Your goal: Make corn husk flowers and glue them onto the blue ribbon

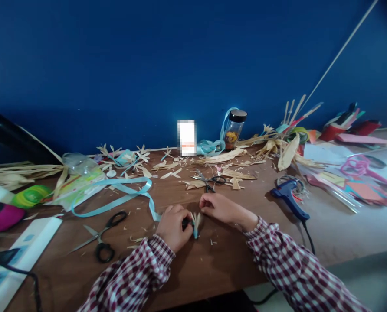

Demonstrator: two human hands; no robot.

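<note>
My left hand [175, 226] is closed near the middle of the table. Its fingers pinch a small bundle of dried husk strips [197, 220] with light blue at its lower end. A light blue ribbon [133, 196] loops over the tabletop and runs up to this hand. Just right of the bundle, my right hand [221, 211] is curled with thumb and fingertips together; whether anything is between them is hidden. Scissors with black handles [99, 238] lie partly spread left of my left hand. A second pair of scissors [209, 180] rests beyond my right hand among husk scraps.
A blue glue gun [289, 197] with its cord lies at right. Toward the wall stand a black-lidded jar [235, 130] and husk pieces [224, 156]. A white power strip [24, 260] occupies the left front. Coloured paper [364, 190] and pink scissors [359, 167] lie far right.
</note>
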